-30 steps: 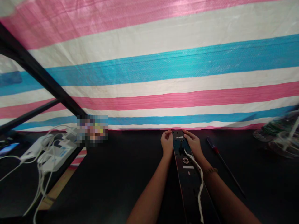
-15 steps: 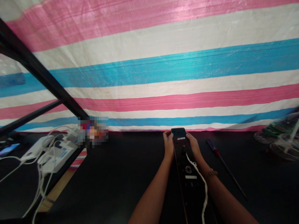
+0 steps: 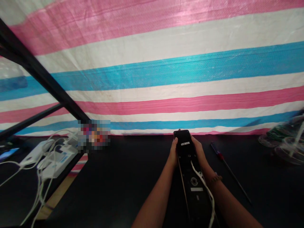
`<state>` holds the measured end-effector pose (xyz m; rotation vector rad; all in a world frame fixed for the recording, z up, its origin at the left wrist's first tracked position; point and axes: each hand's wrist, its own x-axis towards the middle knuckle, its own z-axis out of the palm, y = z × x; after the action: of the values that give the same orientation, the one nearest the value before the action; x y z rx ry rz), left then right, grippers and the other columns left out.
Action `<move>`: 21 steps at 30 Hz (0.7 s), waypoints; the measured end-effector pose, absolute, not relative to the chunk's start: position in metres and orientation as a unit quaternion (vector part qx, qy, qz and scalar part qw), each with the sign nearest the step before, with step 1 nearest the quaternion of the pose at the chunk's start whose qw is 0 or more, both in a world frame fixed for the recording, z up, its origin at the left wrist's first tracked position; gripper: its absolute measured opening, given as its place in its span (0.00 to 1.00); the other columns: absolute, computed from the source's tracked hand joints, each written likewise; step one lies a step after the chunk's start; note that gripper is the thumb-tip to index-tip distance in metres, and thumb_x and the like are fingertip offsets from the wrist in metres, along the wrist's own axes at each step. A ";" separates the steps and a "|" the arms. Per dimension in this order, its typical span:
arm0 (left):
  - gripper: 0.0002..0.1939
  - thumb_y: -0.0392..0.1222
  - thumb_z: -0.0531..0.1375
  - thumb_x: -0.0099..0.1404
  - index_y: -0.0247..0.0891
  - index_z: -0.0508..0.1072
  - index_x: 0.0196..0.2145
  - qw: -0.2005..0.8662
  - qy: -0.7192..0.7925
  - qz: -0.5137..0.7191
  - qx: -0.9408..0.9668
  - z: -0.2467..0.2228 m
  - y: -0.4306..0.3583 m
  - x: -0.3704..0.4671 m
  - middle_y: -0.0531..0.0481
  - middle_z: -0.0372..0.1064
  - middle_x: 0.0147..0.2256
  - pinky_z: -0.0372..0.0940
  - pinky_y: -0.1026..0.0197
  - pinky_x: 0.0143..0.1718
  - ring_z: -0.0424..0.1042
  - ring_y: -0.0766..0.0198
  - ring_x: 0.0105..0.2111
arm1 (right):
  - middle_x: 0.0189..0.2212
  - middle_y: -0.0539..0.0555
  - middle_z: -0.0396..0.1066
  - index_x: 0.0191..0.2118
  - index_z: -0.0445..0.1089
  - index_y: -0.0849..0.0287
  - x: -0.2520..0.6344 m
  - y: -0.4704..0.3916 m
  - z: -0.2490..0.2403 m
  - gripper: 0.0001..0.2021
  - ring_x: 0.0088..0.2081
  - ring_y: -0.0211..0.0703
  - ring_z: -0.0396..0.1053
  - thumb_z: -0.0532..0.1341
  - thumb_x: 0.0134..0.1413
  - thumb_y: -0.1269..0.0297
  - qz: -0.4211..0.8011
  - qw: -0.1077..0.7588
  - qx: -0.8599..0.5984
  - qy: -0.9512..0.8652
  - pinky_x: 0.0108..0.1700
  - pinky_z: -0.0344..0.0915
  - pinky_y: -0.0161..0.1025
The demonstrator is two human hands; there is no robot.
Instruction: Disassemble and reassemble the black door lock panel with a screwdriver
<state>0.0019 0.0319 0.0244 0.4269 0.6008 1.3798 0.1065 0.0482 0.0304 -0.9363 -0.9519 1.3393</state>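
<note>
Black panel (image 3: 192,177) (white cable (image 3: 201,180) along it) gripped at its far end by left hand (image 3: 173,152) and right hand (image 3: 198,150).

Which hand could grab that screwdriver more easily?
Probably the right hand: the screwdriver lies on its side of the black panel, while the left hand is across it.

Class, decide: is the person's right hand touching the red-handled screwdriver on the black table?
Apart. The head view shows the right hand gripping the long black panel, with bare black table between it and the screwdriver.
</note>
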 end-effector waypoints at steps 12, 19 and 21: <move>0.33 0.65 0.61 0.58 0.33 0.78 0.48 0.756 0.271 0.571 0.169 0.020 0.031 0.003 0.38 0.80 0.42 0.69 0.45 0.53 0.76 0.43 0.48 | 0.25 0.50 0.76 0.29 0.76 0.56 0.105 0.055 0.022 0.18 0.39 0.54 0.75 0.66 0.45 0.44 0.595 0.569 -0.424 -0.379 0.42 0.72 0.44; 0.26 0.56 0.63 0.58 0.30 0.78 0.43 0.752 0.306 0.572 0.119 0.017 0.042 -0.001 0.37 0.80 0.36 0.72 0.48 0.45 0.79 0.46 0.40 | 0.42 0.56 0.80 0.46 0.79 0.57 0.107 0.061 0.015 0.25 0.47 0.55 0.75 0.70 0.41 0.49 0.574 0.599 -0.412 -0.378 0.50 0.70 0.46; 0.24 0.53 0.64 0.58 0.30 0.77 0.44 0.740 0.316 0.584 0.112 0.014 0.046 -0.003 0.38 0.80 0.35 0.72 0.49 0.43 0.79 0.47 0.37 | 0.45 0.56 0.79 0.51 0.77 0.55 0.108 0.060 0.012 0.28 0.48 0.55 0.75 0.71 0.41 0.51 0.576 0.603 -0.413 -0.366 0.50 0.70 0.46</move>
<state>-0.0026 0.0456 0.0138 0.2447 0.6926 1.2803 0.1081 0.0600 0.0120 -0.9573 -0.8463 1.3327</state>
